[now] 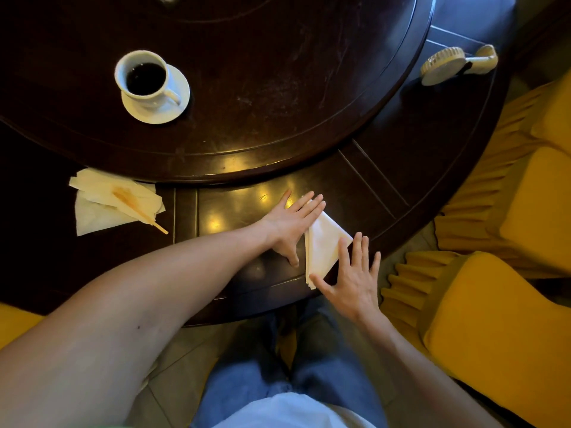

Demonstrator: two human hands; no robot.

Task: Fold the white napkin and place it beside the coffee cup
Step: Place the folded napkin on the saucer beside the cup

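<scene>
Now, on the dark table's near edge, the left hand and right hand press flat, fingers spread, on the folded white napkin, well apart from the coffee cup on its saucer.

Open dark table between napkin and coffee cup, nothing lying along that stretch. Raised round centre tier, its rim crossing the way just beyond left hand and right hand. Crumpled tissues with a wooden stick off left on the lower ring. Small fan far right. Yellow chairs crowding the right edge.
</scene>
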